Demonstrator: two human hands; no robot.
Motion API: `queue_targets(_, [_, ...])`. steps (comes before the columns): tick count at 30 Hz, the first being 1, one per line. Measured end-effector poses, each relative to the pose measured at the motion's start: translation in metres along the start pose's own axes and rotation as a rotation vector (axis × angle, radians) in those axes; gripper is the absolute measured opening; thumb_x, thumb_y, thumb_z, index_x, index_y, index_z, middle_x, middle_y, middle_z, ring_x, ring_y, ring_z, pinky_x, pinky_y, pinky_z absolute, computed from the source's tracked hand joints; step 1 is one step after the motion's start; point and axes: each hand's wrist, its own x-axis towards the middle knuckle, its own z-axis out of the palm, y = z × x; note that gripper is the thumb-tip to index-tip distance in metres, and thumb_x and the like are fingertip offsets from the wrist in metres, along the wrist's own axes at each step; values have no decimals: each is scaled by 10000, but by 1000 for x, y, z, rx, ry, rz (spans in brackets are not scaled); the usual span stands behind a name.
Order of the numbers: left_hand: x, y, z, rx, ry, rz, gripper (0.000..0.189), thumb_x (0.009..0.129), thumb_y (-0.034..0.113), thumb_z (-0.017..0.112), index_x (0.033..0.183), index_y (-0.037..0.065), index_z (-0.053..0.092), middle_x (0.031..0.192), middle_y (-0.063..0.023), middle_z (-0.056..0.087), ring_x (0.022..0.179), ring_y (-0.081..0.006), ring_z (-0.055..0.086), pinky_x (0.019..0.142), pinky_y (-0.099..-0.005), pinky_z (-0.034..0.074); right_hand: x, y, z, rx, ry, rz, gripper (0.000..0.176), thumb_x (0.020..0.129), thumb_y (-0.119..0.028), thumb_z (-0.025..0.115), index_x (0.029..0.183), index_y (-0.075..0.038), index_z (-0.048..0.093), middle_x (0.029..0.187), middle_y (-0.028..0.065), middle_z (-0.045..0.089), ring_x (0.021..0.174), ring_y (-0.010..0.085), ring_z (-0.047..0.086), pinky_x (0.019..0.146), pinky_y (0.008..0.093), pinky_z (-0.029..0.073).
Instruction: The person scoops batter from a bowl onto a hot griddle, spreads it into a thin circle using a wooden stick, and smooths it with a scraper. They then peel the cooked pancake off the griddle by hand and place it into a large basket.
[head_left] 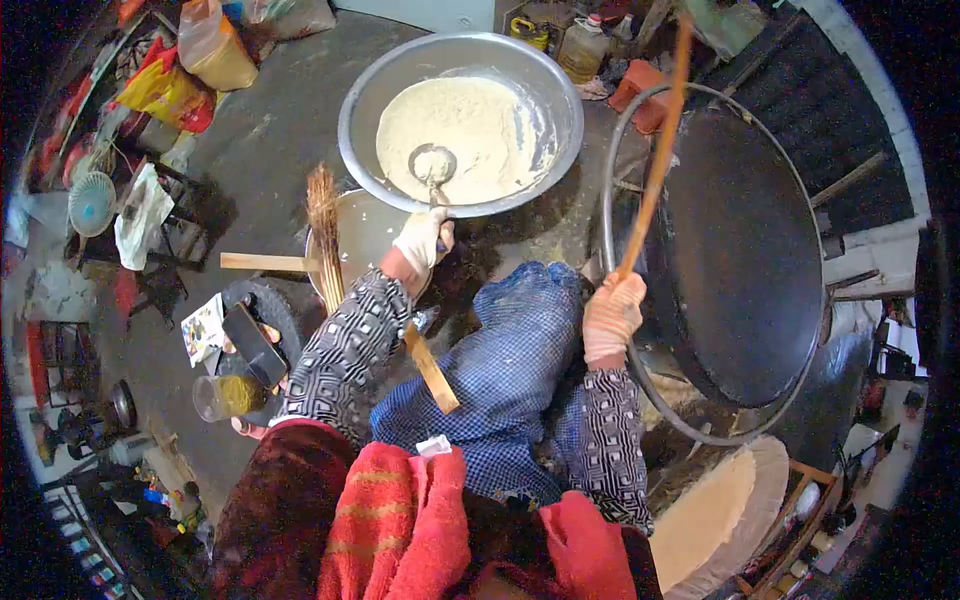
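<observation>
A large metal basin (pixel 352 150) holds pale, thick batter (pixel 480 115). My left hand (pixel 425 242), in a whitish glove, is closed around the handle of a ladle (pixel 433 163) at the basin's near rim. The bowl of the ladle is over the batter and has batter in it. Gloved as well, my right hand (pixel 613 315) grips the lower end of a long wooden stick (pixel 660 160), which slants up and away. That hand is beside the left edge of a round dark griddle (pixel 745 250) with a metal ring (pixel 607 190) around it.
A straw whisk (pixel 322 225) and a wooden strip (pixel 262 262) lie across a second basin (pixel 370 225) at left. Nearby, a phone (pixel 254 345) and a jar (pixel 228 397) rest on a round stool. A pale round stack (pixel 705 525) is at lower right. Bags (pixel 215 50) stand at upper left.
</observation>
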Motion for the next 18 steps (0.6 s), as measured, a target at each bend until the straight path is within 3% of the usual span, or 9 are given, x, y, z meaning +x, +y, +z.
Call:
queue_targets(4, [-47,36,-1,53,88,-172,129,926,190,524,966,67,515,621,15,468,414,-61,431,336,-207,341,-31,48,-11,194,109,-119,248,925,-250,508,968,-8,534,863,215,550,792,425,552,684,484,439])
queue_targets(6, [-49,38,-5,6,87,-198,204,932,213,527,1063,56,520,635,13,469,413,-60,430,331,-207,340,-52,84,-39,233,-14,64,298,928,-288,513,943,9,529,800,193,528,773,392,524,695,461,421])
queue_targets(8, [-36,63,-8,436,32,-39,481,926,189,508,1369,89,351,625,-8,463,395,-90,416,336,-228,362,-66,126,-63,119,84,-39,319,931,-315,509,964,3,527,825,138,553,761,286,535,672,404,419])
queue_targets(11, [31,80,-30,776,4,88,594,919,184,525,1430,65,247,676,-45,513,452,-130,474,367,-281,406,-89,194,-104,375,120,250,225,941,-195,500,990,22,531,890,134,599,782,270,566,744,374,457])
queue_targets(13, [65,112,-17,937,45,83,593,927,200,510,1438,79,235,728,-95,548,528,-178,516,448,-321,461,-107,238,-125,408,331,110,179,943,-163,486,991,-7,560,871,109,631,729,232,584,730,327,481])
queue_targets(14, [93,114,-18,1046,89,71,599,930,203,506,1444,87,220,830,-150,583,572,-208,546,459,-335,468,-113,210,-149,440,286,343,269,978,-194,456,1032,31,593,1026,160,605,868,219,582,819,345,461])
queue_targets(15, [112,120,-16,1049,94,-34,536,960,327,422,1422,84,298,1080,-234,600,792,-322,626,655,-399,522,-120,181,-182,-382,230,396,318,982,-247,449,1018,31,600,947,148,612,825,210,575,777,357,471])
queue_targets(16, [148,114,-24,1133,175,-9,526,966,372,355,1392,65,352,1176,-246,561,951,-353,589,799,-417,480,-137,195,-178,213,412,411,316,966,-268,486,979,20,617,824,108,606,768,182,559,688,340,467])
queue_targets(18, [215,102,-44,1288,311,46,577,972,424,229,1334,27,441,1305,-248,493,1185,-384,488,1019,-425,357,-164,205,-180,-87,265,656,280,948,-253,520,988,14,593,794,93,585,734,173,532,612,315,438])
